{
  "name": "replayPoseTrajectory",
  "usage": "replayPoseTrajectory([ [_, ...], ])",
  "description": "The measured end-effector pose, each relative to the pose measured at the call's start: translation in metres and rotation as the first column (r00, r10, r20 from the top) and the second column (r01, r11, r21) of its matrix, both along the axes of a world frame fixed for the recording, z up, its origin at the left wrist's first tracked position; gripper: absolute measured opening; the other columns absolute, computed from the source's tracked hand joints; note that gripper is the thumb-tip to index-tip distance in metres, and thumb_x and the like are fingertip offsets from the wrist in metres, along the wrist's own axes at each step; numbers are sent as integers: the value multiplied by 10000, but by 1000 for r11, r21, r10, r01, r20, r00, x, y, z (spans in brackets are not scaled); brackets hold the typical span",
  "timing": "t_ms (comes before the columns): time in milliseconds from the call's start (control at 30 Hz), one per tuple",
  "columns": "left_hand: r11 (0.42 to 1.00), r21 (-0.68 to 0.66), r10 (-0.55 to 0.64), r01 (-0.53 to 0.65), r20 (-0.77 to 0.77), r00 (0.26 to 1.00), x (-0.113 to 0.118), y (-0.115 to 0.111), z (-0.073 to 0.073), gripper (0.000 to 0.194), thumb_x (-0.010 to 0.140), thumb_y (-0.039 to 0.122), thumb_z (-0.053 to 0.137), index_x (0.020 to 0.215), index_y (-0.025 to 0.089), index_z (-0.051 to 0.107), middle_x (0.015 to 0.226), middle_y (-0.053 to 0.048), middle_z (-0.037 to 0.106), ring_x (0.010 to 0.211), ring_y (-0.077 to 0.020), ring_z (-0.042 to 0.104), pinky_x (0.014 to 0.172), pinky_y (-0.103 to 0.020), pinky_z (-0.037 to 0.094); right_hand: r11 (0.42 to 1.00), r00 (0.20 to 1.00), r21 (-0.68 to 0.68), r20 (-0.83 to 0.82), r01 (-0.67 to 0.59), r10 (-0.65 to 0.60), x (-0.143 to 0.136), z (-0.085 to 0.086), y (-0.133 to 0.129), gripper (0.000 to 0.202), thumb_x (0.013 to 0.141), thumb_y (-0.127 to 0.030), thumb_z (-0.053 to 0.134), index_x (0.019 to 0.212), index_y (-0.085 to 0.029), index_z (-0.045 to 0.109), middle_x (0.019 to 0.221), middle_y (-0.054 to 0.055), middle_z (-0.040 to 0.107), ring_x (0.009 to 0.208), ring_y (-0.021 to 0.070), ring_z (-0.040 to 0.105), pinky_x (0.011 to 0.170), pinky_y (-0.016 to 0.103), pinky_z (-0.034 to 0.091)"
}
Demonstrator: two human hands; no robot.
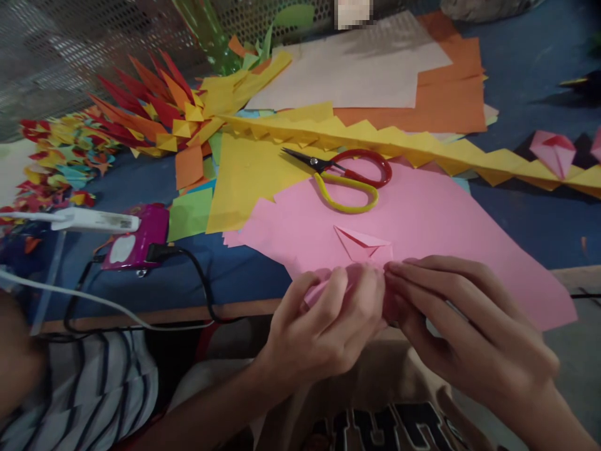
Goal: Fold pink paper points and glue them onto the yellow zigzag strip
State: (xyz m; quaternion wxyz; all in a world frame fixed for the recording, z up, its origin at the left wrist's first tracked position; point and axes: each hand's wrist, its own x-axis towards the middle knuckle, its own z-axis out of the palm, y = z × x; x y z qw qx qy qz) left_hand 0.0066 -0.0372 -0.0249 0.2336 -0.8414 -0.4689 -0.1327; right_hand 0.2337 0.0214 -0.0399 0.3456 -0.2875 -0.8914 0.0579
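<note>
A folded piece of pink paper point(315, 294) is held between my two hands at the table's front edge. My left hand point(328, 319) curls its fingers around the piece from the left. From the right, my right hand point(451, 313) pinches the same piece with thumb and forefinger; the fingers hide most of it. Just beyond the fingertips, a pointed folded pink paper shape point(364, 243) lies on a large pink sheet point(469, 250). Farther back on that sheet rest scissors point(350, 181) with one red and one yellow handle, their blades pointing left.
A long yellow folded paper strip point(413, 147) crosses the table, with a pink folded piece point(554, 150) at its right. Red, orange and yellow paper spikes point(154, 103) stand back left. A purple device point(136, 238) with cables sits left. Beside me is a person's striped garment point(89, 388).
</note>
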Motion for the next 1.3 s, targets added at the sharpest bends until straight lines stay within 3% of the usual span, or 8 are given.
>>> replayPoseTrajectory([
  [300, 1000, 27, 3, -2, -42, 999, -1, 4, 1, 384, 1101, 445, 660, 1390, 229, 791, 1429, 34, 785, 1205, -234, 644, 933, -445, 523, 1000, 1000, -20, 18, 17, -16, 2, 1, -1, 338, 882, 7, 827, 1209, -51, 767, 1293, 121, 795, 1216, 308, 699, 1038, 485, 631],
  [500, 992, -123, 36, -2, 276, 960, -3, 9, 0, 421, 1030, 324, 722, 1427, 189, 757, 1345, 14, 833, 1203, -259, 712, 1029, -472, 503, 1000, 1000, -21, -2, 6, -6, 1, 1, -3, 412, 881, 2, 837, 1284, -31, 756, 1292, 125, 792, 1196, 302, 696, 1053, 468, 611],
  [667, 988, -147, 1, 48, 316, 949, -1, 6, 1, 465, 1043, 369, 724, 1428, 109, 730, 1477, -69, 769, 1343, -325, 684, 1101, -510, 473, 996, 998, -79, -45, -42, 39, 5, 12, 2, 349, 931, -16, 784, 1277, -45, 759, 1320, 134, 764, 1201, 272, 691, 1101, 436, 585],
  [833, 957, -254, -39, 141, 371, 928, -6, 12, 11, 275, 1083, 341, 702, 1298, 180, 760, 1485, -33, 766, 1502, -325, 585, 1154, -527, 441, 996, 994, 26, 71, -89, 87, 16, 22, 25, 438, 955, -36, 755, 1384, -123, 731, 1426, 94, 745, 1313, 266, 688, 1174, 414, 556],
  [933, 968, -228, -11, 103, 372, 928, -8, 14, 15, 274, 1066, 319, 755, 1304, 185, 755, 1414, -58, 791, 1382, -290, 655, 1125, -496, 468, 985, 975, 21, 150, -169, 164, 18, 20, 33, 370, 1012, -103, 702, 1380, -135, 722, 1436, 85, 750, 1336, 264, 697, 1155, 439, 584],
  [1067, 964, -245, 3, 98, 380, 925, -7, 13, 17, 192, 1050, 202, 761, 1241, 182, 757, 1221, -34, 820, 1139, -228, 695, 1000, -432, 516, 988, 976, 17, 164, -151, 146, 14, 17, 28, 319, 1038, -159, 697, 1353, -130, 736, 1429, 84, 746, 1301, 263, 697, 1125, 449, 606],
  [1200, 963, -254, -12, 94, 309, 951, -6, 15, 27, 105, 1085, 158, 683, 1165, 152, 752, 1153, -30, 810, 1101, -240, 687, 968, -424, 511, 983, 963, 19, 204, -182, 175, 13, 18, 22, 262, 1028, -107, 687, 1279, -101, 761, 1330, 96, 752, 1254, 277, 683, 1124, 444, 590],
  [1300, 970, -215, -66, 111, 209, 976, -8, 20, 34, 128, 1093, 112, 639, 1162, 115, 748, 1152, -52, 810, 1108, -257, 685, 962, -428, 513, 982, 962, 6, 206, -186, 181, 14, 19, 23, 322, 1025, -82, 680, 1340, -110, 741, 1330, 84, 744, 1225, 275, 677, 1092, 451, 596],
])
